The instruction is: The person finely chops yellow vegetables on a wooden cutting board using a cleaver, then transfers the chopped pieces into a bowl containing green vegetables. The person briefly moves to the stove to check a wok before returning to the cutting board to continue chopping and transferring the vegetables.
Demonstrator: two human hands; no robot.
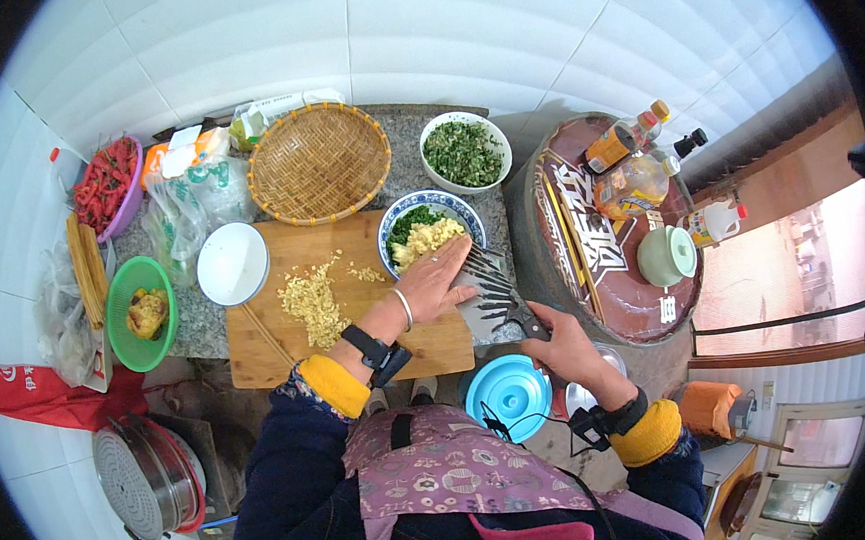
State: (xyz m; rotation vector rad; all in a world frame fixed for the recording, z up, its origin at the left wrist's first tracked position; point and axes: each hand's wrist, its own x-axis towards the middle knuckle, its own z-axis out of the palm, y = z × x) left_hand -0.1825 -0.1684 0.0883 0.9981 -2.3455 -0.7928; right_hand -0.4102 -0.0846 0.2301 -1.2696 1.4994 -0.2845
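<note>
My right hand [564,347] is closed round the dark handle of a kitchen knife [491,291], whose broad blade has a black pattern and tilts up beside a blue-and-white bowl [386,241]. My left hand [435,282] lies with stretched fingers between the bowl's near rim and the blade, its fingertips by the yellow chopped food [428,238]. Chopped greens [411,219] share that bowl. More chopped pale-yellow bits [313,306] lie on the wooden cutting board [398,348] under my left wrist. Whether the left fingers touch the blade is hard to tell.
A white bowl of chopped greens [465,153], a woven basket [319,164] and a white bowl [233,264] with chopsticks [268,334] surround the board. Left are a green basket [146,335] and red peppers [105,182]. Bottles [637,183] stand on a round brown lid [615,297] at right.
</note>
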